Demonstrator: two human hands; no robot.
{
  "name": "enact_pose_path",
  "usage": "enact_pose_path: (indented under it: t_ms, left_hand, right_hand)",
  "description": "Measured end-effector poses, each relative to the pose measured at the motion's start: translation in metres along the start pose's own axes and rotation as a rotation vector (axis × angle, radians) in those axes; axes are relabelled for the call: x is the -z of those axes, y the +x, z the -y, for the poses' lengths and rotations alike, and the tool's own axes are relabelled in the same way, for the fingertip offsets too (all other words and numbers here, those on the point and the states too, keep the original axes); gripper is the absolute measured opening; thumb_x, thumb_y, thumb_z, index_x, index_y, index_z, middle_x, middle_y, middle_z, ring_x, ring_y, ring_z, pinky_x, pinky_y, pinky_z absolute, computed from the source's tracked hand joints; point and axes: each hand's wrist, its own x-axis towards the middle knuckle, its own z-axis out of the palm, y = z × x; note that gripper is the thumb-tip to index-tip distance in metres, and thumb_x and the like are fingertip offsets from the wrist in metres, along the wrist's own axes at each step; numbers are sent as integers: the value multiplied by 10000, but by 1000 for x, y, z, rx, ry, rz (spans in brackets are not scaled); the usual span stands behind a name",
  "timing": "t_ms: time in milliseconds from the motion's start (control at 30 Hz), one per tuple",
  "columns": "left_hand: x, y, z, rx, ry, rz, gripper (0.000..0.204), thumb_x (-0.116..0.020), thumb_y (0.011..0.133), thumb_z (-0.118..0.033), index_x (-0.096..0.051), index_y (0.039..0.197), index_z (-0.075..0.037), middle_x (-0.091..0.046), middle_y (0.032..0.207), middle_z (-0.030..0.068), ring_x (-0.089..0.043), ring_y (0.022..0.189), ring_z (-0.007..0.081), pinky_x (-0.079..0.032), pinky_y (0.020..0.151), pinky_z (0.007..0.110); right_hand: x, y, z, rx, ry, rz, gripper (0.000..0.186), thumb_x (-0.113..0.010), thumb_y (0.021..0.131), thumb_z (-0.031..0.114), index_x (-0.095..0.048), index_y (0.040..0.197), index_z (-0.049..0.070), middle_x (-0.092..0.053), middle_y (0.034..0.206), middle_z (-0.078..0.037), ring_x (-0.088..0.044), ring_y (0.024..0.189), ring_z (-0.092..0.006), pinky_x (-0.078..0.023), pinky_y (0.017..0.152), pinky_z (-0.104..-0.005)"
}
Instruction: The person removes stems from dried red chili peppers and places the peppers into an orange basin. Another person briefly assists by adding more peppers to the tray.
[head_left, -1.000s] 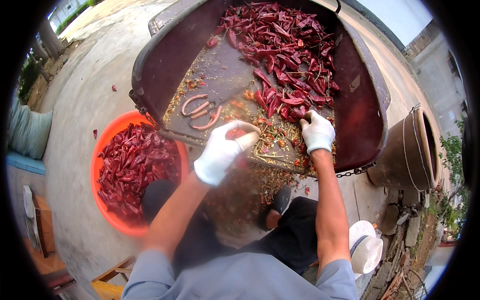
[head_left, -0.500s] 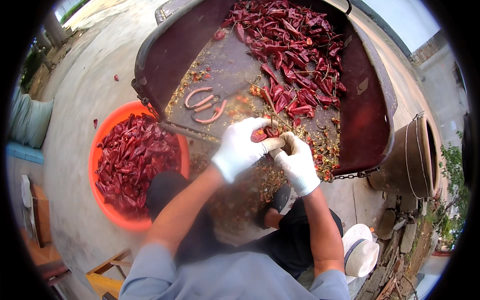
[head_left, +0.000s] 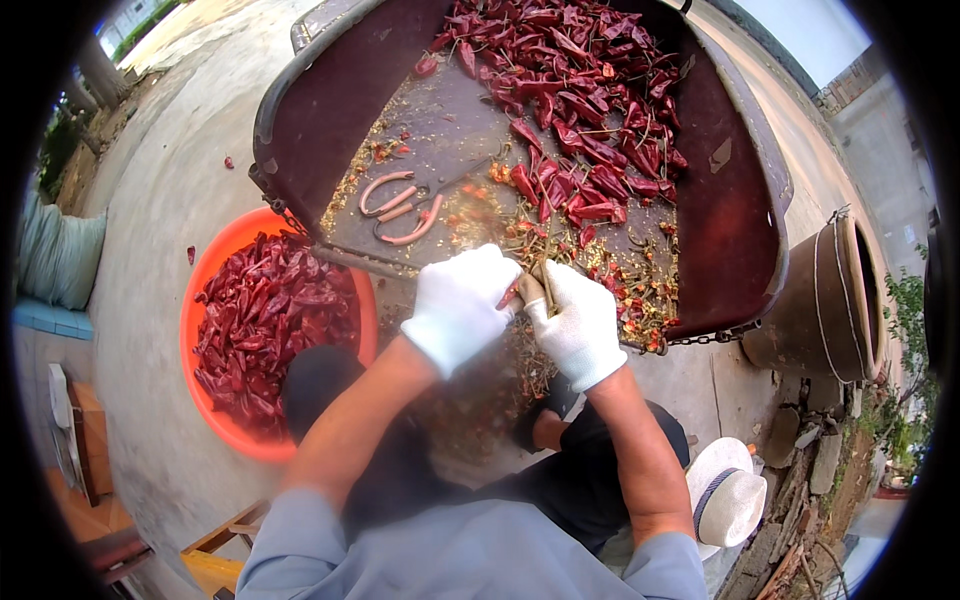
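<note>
Outdoors on pale concrete ground (head_left: 140, 350), a person sits at a maroon metal cart bed (head_left: 325, 130), its floor scattered with yellow seeds and broken stems. Dried red chillies (head_left: 580, 100) heap toward its far right; pink-handled shears (head_left: 397, 210) lie nearer on the left. Both hands wear white gloves and meet over the near edge. The left hand (head_left: 465, 300) is curled shut around a red chilli (head_left: 512, 292), only a sliver of which shows between the two hands. The right hand (head_left: 575, 325) has its fingers drawn in beside a brown stem; whether it grips that, I cannot tell.

Left of the knees, an orange basin (head_left: 232, 238) holds more chillies. A chain (head_left: 715, 338) hangs along the cart's near edge at right, next to a tilted brown vat (head_left: 805, 310). A white hat (head_left: 732, 505) lies near stacked stone slabs (head_left: 825, 465); a pale green sack (head_left: 62, 250) sits far left.
</note>
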Motion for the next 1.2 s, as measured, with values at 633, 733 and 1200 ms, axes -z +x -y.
enact_pose_path:
  t_ms: [633, 733, 1200]
  left_hand:
    - [6, -2, 8, 274, -263, 170, 265, -810, 781, -226, -714, 952, -50, -694, 868, 149, -690, 810, 294, -535, 729, 367]
    - [14, 0, 4, 316, -498, 125, 220, -802, 806, -183, -712, 940, -33, -701, 828, 109, -679, 736, 220, -526, 675, 339]
    - [34, 4, 20, 638, -1558, -36, 235, -709, 893, -122, -630, 1078, -1, -696, 1061, 129, -693, 952, 210, -551, 873, 345]
  right_hand:
    - [-11, 6, 9, 42, 84, -136, 166, -768, 855, 141, -649, 884, 30, -621, 780, -150, -617, 646, -297, -496, 615, -373]
    - [-3, 10, 15, -154, 269, -34, 185, -729, 904, 169, -637, 898, 9, -628, 770, -114, -593, 611, -234, -477, 592, -351]
    - [37, 22, -67, -15, -187, 247, 226, -668, 891, 25, -712, 1107, 77, -731, 999, -161, -724, 908, -278, -556, 809, -362]
